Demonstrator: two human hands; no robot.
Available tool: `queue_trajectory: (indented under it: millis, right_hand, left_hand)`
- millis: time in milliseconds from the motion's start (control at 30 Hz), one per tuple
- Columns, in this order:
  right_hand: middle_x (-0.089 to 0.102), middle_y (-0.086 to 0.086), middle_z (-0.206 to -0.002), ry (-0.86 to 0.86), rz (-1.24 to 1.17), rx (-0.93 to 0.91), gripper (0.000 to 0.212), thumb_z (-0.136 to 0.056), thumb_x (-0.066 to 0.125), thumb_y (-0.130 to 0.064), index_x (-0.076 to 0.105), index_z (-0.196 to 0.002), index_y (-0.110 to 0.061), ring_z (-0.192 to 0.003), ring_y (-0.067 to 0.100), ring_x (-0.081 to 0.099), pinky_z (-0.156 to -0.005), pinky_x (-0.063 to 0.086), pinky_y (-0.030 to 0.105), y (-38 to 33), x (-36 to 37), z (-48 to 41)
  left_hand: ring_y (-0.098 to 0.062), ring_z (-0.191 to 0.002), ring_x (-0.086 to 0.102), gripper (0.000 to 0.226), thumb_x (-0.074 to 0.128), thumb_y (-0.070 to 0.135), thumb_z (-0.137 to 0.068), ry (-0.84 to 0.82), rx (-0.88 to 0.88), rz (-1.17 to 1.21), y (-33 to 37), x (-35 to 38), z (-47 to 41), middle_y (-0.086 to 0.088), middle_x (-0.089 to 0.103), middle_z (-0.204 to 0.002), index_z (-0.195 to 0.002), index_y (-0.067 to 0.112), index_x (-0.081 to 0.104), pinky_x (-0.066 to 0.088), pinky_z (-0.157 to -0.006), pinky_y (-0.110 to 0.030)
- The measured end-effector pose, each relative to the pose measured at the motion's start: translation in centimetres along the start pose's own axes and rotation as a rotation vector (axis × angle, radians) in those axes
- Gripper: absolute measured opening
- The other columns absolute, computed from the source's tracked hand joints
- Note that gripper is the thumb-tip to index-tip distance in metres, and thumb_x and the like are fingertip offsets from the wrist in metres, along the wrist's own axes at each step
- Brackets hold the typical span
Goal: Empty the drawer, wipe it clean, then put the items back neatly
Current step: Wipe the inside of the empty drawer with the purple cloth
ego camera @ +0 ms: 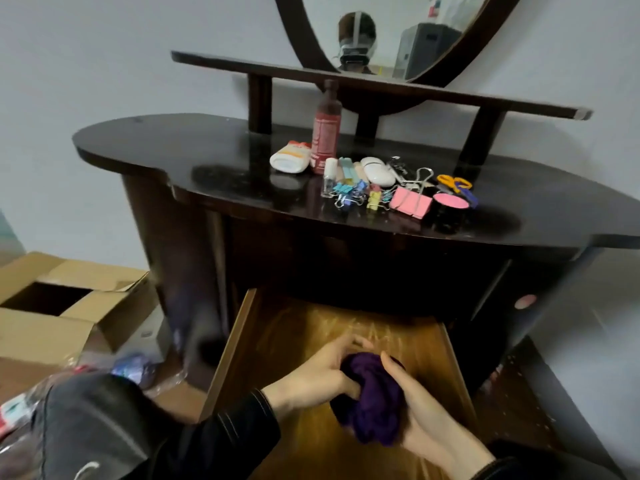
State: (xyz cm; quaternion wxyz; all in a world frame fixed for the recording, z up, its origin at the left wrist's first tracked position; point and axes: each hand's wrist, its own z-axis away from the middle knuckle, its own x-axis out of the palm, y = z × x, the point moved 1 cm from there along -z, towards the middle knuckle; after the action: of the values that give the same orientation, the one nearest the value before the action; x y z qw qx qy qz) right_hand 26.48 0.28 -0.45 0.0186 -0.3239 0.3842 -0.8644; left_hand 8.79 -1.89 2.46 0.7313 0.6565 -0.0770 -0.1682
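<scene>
The wooden drawer is pulled out at the bottom centre, and its brown floor shows bare. Over it, both hands hold a crumpled purple cloth. My left hand grips the cloth's left side, fingers curled into it. My right hand cups it from the right. The drawer's items lie on the dark dresser top: a red bottle, a white tube, several coloured binder clips, a pink clip, a white case, scissors and a pink-lidded jar.
A mirror and a narrow shelf rise behind the dresser top. An open cardboard box and plastic-wrapped clutter sit on the floor to the left. A dark board lies right of the drawer.
</scene>
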Motion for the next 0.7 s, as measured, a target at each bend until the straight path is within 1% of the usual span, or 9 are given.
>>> queue_trajectory:
  millis: [33, 100, 167, 267, 400, 467, 533, 600, 700]
  right_hand:
    - [0.058, 0.024, -0.138, -0.039, -0.014, 0.038, 0.044, -0.102, 0.056, -0.042, 0.066, -0.130, -0.010, -0.126, 0.044, 0.058, -0.097, 0.052, 0.051, 0.4, 0.5, -0.5]
    - [0.067, 0.024, -0.122, -0.056, 0.063, 0.086, 0.038, -0.096, 0.066, -0.037, 0.070, -0.125, -0.012, -0.097, 0.041, 0.068, -0.069, 0.056, 0.042, 0.6, 1.2, -1.7]
    - [0.069, 0.024, -0.098, 0.028, 0.128, 0.093, 0.040, -0.087, 0.076, -0.025, 0.069, -0.122, -0.008, -0.067, 0.030, 0.063, -0.045, 0.045, 0.030, 0.9, 1.2, -3.5]
    - [0.065, 0.016, -0.077, 0.217, 0.377, 0.066, 0.041, -0.090, 0.073, -0.020, 0.058, -0.126, -0.006, -0.052, 0.022, 0.053, -0.036, 0.033, 0.024, 0.9, 0.8, -6.2]
    - [0.068, 0.007, -0.099, 0.284, 0.826, -0.084, 0.038, -0.095, 0.070, -0.028, 0.051, -0.127, -0.023, -0.058, 0.012, 0.060, -0.043, 0.040, 0.020, -0.3, 1.2, -11.0]
    - [0.066, 0.004, -0.111, 0.228, 1.134, -0.249, 0.035, -0.094, 0.071, -0.020, 0.053, -0.124, -0.024, -0.086, 0.015, 0.068, -0.061, 0.053, 0.022, -1.2, 2.3, -14.6]
    - [0.066, 0.001, -0.113, 0.174, 1.301, -0.342, 0.031, -0.092, 0.070, -0.008, 0.059, -0.117, -0.022, -0.107, 0.024, 0.065, -0.082, 0.052, 0.030, -1.6, 4.0, -18.2]
    - [0.066, 0.001, -0.113, 0.240, 1.425, -0.404, 0.030, -0.094, 0.065, -0.008, 0.061, -0.117, -0.026, -0.113, 0.027, 0.063, -0.086, 0.045, 0.028, -1.7, 5.7, -21.3]
    - [0.068, 0.008, -0.119, 0.334, 1.685, -0.588, 0.029, -0.098, 0.057, -0.019, 0.063, -0.126, -0.020, -0.110, 0.031, 0.064, -0.086, 0.049, 0.035, -1.4, 7.3, -24.6]
  left_hand:
    - [-0.022, -0.087, 0.064, 0.062, 0.061, -0.003, -0.069, 0.033, 0.032, -0.088, -0.2, -0.6, 0.0, -0.017, 0.066, -0.116, -0.125, 0.018, 0.047, 0.052, -0.064, -0.031]
    - [-0.022, -0.100, 0.059, 0.058, 0.065, 0.011, -0.072, 0.154, 0.089, -0.451, -0.7, -2.3, 0.0, -0.006, 0.064, -0.117, -0.127, 0.021, 0.047, 0.054, -0.078, -0.041]
    - [-0.017, -0.111, 0.050, 0.054, 0.070, 0.025, -0.076, 0.296, 0.109, -0.750, -1.1, -4.7, 0.5, 0.005, 0.060, -0.120, -0.127, 0.024, 0.052, 0.047, -0.095, -0.038]
    - [-0.012, -0.103, 0.056, 0.032, 0.071, 0.019, -0.082, 0.482, 0.131, -0.747, -1.8, -9.0, 2.0, 0.007, 0.063, -0.109, -0.113, 0.023, 0.065, 0.047, -0.094, -0.032]
    - [-0.018, -0.099, 0.050, 0.021, 0.064, 0.019, -0.088, 0.857, 0.045, -0.817, -4.5, -13.8, 4.1, 0.004, 0.056, -0.105, -0.109, 0.023, 0.067, 0.046, -0.087, -0.036]
    - [-0.020, -0.106, 0.051, 0.023, 0.060, 0.026, -0.094, 0.978, -0.067, -0.698, -5.9, -15.1, 4.1, 0.002, 0.054, -0.112, -0.116, 0.022, 0.063, 0.046, -0.091, -0.039]
    - [-0.022, -0.110, 0.054, 0.029, 0.052, 0.037, -0.100, 0.974, -0.197, -0.483, -7.0, -15.8, 3.2, -0.001, 0.054, -0.118, -0.124, 0.021, 0.056, 0.047, -0.095, -0.043]
    - [-0.024, -0.109, 0.056, 0.038, 0.045, 0.047, -0.102, 0.899, -0.277, -0.371, -8.0, -15.8, 1.9, -0.004, 0.055, -0.120, -0.128, 0.019, 0.051, 0.047, -0.094, -0.042]
    - [-0.024, -0.103, 0.059, 0.041, 0.040, 0.052, -0.102, 0.838, -0.308, -0.387, -9.0, -14.9, 0.8, -0.004, 0.056, -0.117, -0.126, 0.021, 0.049, 0.046, -0.087, -0.038]
